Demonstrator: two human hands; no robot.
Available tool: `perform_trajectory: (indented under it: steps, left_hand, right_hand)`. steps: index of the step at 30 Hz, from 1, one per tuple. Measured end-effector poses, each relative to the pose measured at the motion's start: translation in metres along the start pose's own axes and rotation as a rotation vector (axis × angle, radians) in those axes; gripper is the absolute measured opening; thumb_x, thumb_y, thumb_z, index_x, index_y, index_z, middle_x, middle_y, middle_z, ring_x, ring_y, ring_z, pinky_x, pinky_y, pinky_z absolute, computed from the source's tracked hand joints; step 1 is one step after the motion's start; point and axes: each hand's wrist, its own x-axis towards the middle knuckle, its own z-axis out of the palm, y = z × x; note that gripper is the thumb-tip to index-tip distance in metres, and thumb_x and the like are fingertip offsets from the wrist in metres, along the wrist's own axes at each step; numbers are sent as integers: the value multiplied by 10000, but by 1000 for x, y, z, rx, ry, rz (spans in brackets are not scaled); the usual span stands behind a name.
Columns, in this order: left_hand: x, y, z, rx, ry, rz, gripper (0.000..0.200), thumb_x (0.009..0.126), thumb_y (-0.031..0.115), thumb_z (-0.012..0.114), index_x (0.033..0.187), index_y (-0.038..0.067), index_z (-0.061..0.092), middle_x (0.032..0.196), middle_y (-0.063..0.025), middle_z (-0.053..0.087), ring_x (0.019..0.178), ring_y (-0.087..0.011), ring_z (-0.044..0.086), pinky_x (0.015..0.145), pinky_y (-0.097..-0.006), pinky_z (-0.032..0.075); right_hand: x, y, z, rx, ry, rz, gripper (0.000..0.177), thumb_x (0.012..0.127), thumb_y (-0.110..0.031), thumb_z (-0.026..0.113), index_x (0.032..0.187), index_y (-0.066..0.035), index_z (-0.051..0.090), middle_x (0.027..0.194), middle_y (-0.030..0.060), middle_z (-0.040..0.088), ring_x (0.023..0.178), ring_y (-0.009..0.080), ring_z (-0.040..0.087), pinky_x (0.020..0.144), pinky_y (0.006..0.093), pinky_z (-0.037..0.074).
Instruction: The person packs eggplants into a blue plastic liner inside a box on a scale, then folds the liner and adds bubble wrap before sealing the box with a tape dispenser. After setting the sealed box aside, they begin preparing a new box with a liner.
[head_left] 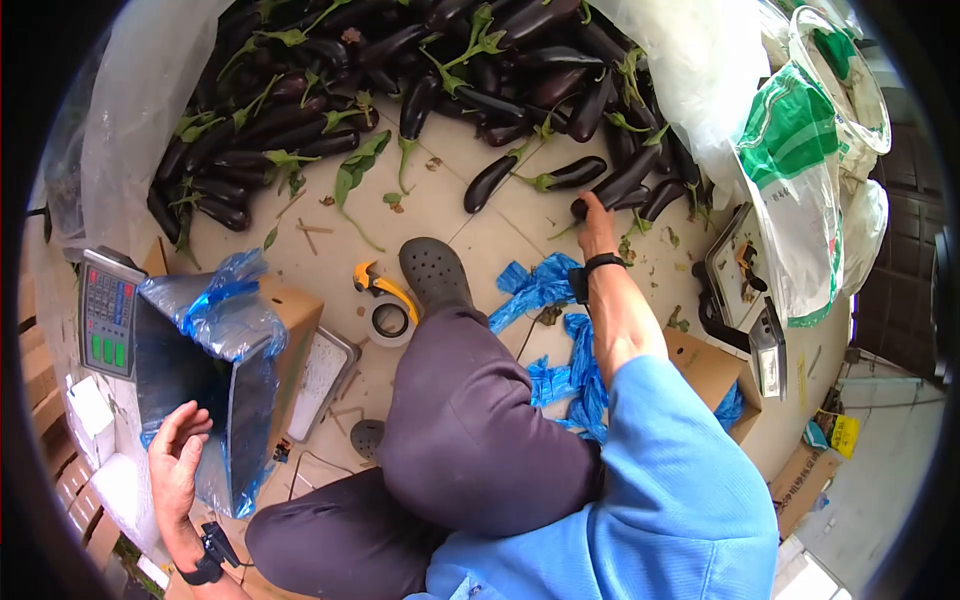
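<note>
In curled right hand (597,228) at 2 o'clock: glossy, dark-purple, oblong eggplant (630,175), liable to slip from end-only grip. Near translucent blue plastic bag (232,322), 8 o'clock: half-open, empty left hand (175,465).

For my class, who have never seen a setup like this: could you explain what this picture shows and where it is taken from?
There is no robot here: a seated person works with two bare hands. The single picture comes from a camera worn on the head, looking forward and down.

On the tiled floor lies a large heap of eggplants. Nearer are loose blue plastic and a roll of tape.

The right hand is at the near end of one eggplant; how firmly it grips is unclear. The left hand is open, apparently empty, by a box lined with blue plastic.
</note>
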Motion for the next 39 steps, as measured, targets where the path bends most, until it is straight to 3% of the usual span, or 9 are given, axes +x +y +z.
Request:
perform_trajectory:
  steps: [8,14,19,25,26,27,29,33,39]
  left_hand:
    - [11,-12,-4,-2,57,-17,527,956,257,711,1376,-23,559,1222,-148,671,1122,-221,653,961,-337,510]
    - [4,11,6,19,42,61,425,963,105,649,1361,-19,571,1222,-131,676,1128,-208,648,996,-335,495]
    - [-17,66,37,244,-156,190,422,957,92,624,1359,-23,564,1204,-129,688,1136,-200,644,1024,-331,478]
    - [-14,104,78,-151,-42,284,670,915,101,677,1516,23,392,1358,-182,597,1250,-243,588,1061,-377,466]
    - [-9,104,79,106,141,543,725,885,100,705,1527,45,374,1380,-179,575,1274,-271,572,1078,-397,453]
    - [-4,107,76,383,323,778,781,854,100,732,1538,66,356,1402,-176,553,1298,-298,556,1095,-418,440]
    - [1,113,60,1071,873,1030,737,767,119,769,1446,106,481,1352,-152,573,1322,-330,531,1107,-435,420]
    - [-1,81,16,1011,824,1343,473,733,125,757,1184,135,616,1184,-88,617,1194,-289,606,999,-424,474]
    - [-67,19,-61,815,313,532,491,651,111,774,1098,66,577,961,-129,664,932,-371,655,791,-461,523]
  right_hand:
    - [-9,-13,22,-145,241,-119,517,709,-146,818,1149,2,591,1027,85,624,891,247,616,845,388,502]
    - [-138,-50,-38,192,-275,176,150,843,-144,674,927,-55,588,794,45,574,689,200,596,650,432,576]
    - [-242,-113,-52,10,-795,109,602,745,-269,737,1238,21,550,1049,190,659,893,273,667,816,423,564]
    - [-294,-194,73,-167,-1419,13,774,629,-367,795,1243,36,553,1173,314,646,958,320,673,838,403,555]
    - [-319,-209,100,-192,-1487,-3,769,612,-372,786,1228,33,566,1167,327,647,978,331,673,834,401,554]
    - [-345,-223,125,-176,-1596,99,775,593,-349,797,1244,27,613,1134,102,644,1018,189,612,920,306,473]
    - [-385,-241,165,-228,-1749,105,776,595,-341,790,1252,28,608,1142,106,644,1027,192,615,922,305,476]
    - [-452,-252,207,-299,-1915,193,772,606,-323,752,1259,57,596,1108,131,656,966,214,644,907,315,496]
    - [-476,-243,238,-352,-1826,-267,753,675,-312,704,1301,90,588,1241,156,667,1177,229,611,1065,374,434]
